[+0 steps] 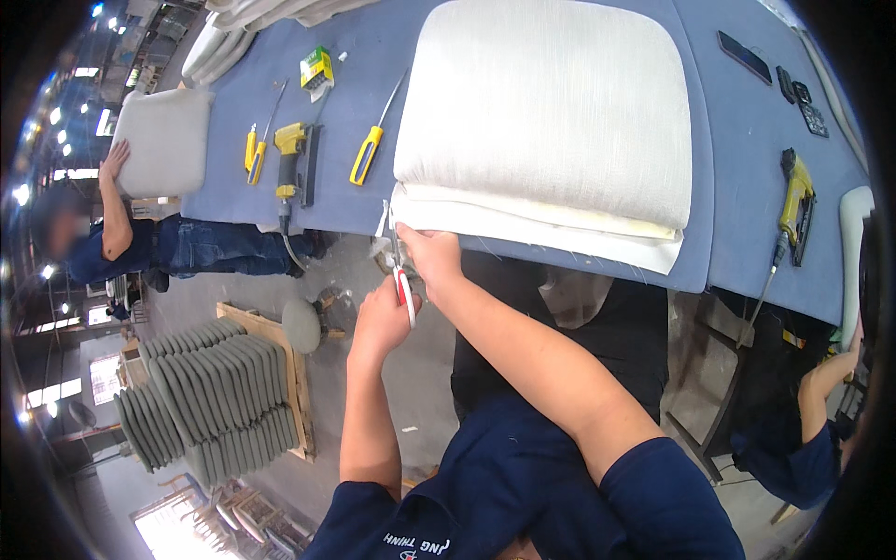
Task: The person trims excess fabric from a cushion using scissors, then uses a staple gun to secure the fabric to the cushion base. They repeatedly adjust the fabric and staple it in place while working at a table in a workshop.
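Note:
My left hand (pixel 379 323) is closed round the red-and-white handles of a pair of scissors (pixel 406 297). The blades point away from me, up to the near left corner of a pale upholstered seat cushion (pixel 546 103). At that corner my right hand (pixel 435 257) pinches the loose edge of the white fabric (pixel 597 236), close beside the blades. This fabric runs along the cushion's near side, with loose threads over the table edge. A narrow strip of fabric (pixel 382 219) sticks up by the scissor tips. The fingertips of my right hand are partly hidden.
On the blue-grey table (pixel 350 131) lie a yellow-handled screwdriver (pixel 367 157), a yellow staple gun (pixel 290 154) with hose, and a green-yellow box (pixel 316 68). Another staple gun (pixel 794 201) and a phone (pixel 744 57) lie right. Co-workers stand left and right. Stacked cushions (pixel 219 383) stand lower left.

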Demonstrator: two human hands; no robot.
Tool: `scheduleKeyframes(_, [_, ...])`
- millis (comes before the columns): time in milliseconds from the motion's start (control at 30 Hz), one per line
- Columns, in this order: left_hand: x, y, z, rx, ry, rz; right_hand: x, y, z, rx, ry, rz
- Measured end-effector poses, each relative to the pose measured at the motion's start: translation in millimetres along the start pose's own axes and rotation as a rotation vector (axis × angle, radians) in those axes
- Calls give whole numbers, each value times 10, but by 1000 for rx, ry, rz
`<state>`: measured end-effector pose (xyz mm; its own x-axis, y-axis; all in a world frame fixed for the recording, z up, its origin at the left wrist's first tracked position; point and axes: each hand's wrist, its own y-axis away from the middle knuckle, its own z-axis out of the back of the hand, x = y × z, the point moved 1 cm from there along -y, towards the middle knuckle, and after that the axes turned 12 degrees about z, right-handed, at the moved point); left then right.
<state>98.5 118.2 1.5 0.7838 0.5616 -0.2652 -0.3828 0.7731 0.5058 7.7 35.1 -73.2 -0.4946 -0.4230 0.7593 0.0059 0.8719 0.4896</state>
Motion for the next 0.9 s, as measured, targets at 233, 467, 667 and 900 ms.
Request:
scheduleKeyframes(233, [-40, 24, 62, 71, -39, 50, 165, 48, -29, -23, -107, -76])
scheduleKeyframes(467, [-13, 8, 66, 84, 5, 42, 104, 43, -17, 21, -103, -31])
scheduleKeyframes(667, [-67, 11, 113, 110, -37, 79, 4, 22, 26, 60, -27, -47])
scheduleKeyframes(900, [-14, -21, 52, 62, -20, 6, -113, -29, 24, 52, -24, 23])
